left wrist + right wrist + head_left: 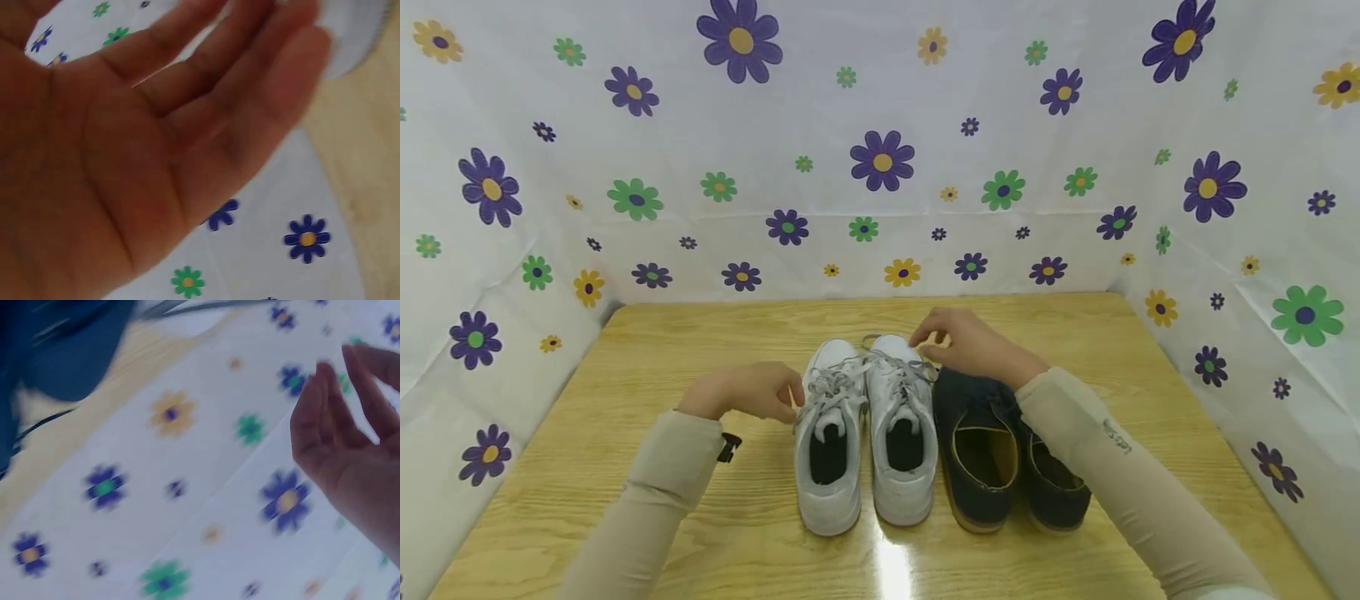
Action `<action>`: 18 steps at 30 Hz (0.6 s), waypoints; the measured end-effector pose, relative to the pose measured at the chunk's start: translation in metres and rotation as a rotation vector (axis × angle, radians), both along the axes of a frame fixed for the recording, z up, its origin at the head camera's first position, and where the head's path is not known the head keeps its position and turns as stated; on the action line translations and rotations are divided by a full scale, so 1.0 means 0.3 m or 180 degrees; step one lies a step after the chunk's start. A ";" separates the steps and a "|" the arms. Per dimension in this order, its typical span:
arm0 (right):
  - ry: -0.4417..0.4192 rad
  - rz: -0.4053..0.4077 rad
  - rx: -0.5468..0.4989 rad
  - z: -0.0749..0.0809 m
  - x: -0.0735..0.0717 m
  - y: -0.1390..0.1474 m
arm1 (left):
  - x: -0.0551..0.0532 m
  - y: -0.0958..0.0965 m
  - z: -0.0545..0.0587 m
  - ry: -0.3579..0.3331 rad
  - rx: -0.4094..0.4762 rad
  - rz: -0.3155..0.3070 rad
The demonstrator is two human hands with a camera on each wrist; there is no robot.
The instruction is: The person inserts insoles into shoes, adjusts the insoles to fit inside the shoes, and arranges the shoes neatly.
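Two white lace-up sneakers, the left one (829,510) and the right one (906,492), stand side by side with toes pointing away. My left hand (748,390) is at the outer side of the left sneaker, fingers loosely bent; whether they touch it I cannot tell. In the left wrist view the palm (125,156) faces the camera, holding nothing. My right hand (966,342) hovers by the right sneaker's toe, above the front of a dark navy shoe (977,504). Its fingers (310,419) are loosely bent with nothing between them in the right wrist view.
A second navy shoe (1060,508) stands at the right of the first, partly hidden by my right forearm. All the shoes are on a wooden table (700,517). A white flower-printed cloth (820,108) hangs around the back and sides.
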State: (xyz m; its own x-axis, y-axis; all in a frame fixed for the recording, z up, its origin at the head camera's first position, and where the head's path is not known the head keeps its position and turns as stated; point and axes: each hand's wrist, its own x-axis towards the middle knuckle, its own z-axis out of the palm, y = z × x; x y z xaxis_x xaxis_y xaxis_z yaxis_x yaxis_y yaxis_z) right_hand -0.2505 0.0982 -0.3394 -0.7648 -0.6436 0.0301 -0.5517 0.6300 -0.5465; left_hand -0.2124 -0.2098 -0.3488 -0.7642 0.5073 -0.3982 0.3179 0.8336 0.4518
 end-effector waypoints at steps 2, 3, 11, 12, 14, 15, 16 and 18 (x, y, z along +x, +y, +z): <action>-0.0120 0.0371 0.0242 0.005 0.022 -0.095 | 0.022 -0.026 -0.063 0.0075 0.0312 0.0027; -0.0163 0.0503 0.0381 0.002 0.031 -0.139 | 0.030 -0.034 -0.090 0.0155 0.0439 0.0046; 0.0231 0.0497 0.0644 -0.123 0.056 -0.271 | 0.037 -0.076 -0.217 0.0330 0.1256 0.0743; 0.0214 0.0448 0.0469 -0.127 0.054 -0.268 | 0.036 -0.084 -0.220 0.0301 0.1337 0.0845; 0.0166 0.0258 0.0110 -0.125 0.044 -0.259 | 0.035 -0.103 -0.216 0.0259 0.1448 0.0964; 0.0125 0.0148 -0.0080 -0.119 0.037 -0.255 | 0.032 -0.112 -0.210 0.0247 0.1495 0.0977; 0.0083 0.0045 -0.0262 -0.113 0.027 -0.253 | 0.029 -0.120 -0.201 0.0236 0.1535 0.0991; -0.0045 -0.0138 -0.0561 -0.100 0.006 -0.253 | 0.020 -0.134 -0.181 0.0180 0.1644 0.1019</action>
State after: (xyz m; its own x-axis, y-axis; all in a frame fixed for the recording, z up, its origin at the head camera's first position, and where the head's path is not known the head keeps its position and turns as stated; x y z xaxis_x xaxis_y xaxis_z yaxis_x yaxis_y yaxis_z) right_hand -0.2486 0.0224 -0.3693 -0.7928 -0.5958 0.1287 -0.5177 0.5468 -0.6580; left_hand -0.2063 -0.2501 -0.4030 -0.9235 0.3656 -0.1164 0.1229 0.5693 0.8129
